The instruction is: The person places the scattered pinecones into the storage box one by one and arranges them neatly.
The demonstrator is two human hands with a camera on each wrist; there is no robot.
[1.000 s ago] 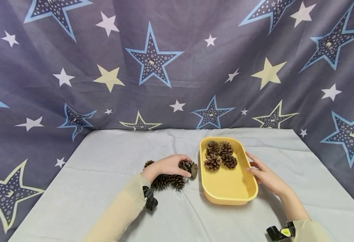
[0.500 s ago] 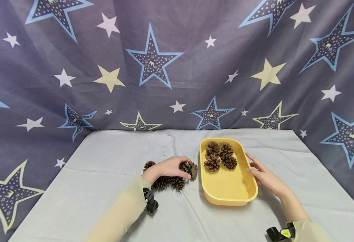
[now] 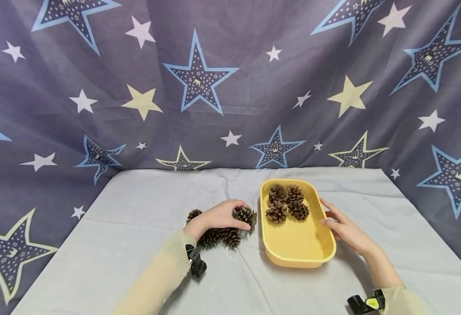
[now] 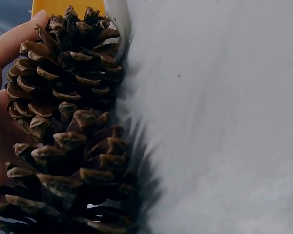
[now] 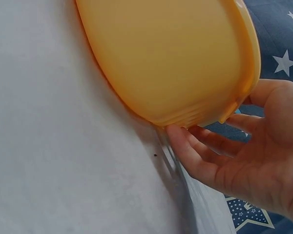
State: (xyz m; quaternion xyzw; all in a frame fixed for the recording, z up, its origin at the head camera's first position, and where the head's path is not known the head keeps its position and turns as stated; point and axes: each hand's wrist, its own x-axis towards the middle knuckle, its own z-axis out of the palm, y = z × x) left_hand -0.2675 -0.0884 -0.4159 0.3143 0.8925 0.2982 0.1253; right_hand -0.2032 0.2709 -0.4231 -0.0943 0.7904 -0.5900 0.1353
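My left hand (image 3: pixel 224 214) curls its fingers and thumb round a brown pine cone (image 3: pixel 245 214), just left of the yellow plastic bin (image 3: pixel 293 260). Below and behind that hand lie more pine cones (image 3: pixel 230 237), partly hidden by it. In the left wrist view, one cone (image 4: pixel 68 73) sits by the fingers and another cone (image 4: pixel 68 180) is nearer the camera. Several pine cones (image 3: pixel 276 212) are grouped at the far end inside the bin. On the bin's right side, my right hand (image 3: pixel 344 229) touches the outer wall with mostly straight fingers.
A pale grey cloth (image 3: pixel 136 197) with creases covers the table. Behind it hangs a dark star-patterned curtain (image 3: pixel 238 87). The bin's raised rim (image 3: pixel 261 218) stands close to the cones on its left. Each wrist wears a black camera (image 3: pixel 196 261).
The pine cone in my left hand has turned slightly, so its pale base end shows less. My right hand and the bin have stayed in place.
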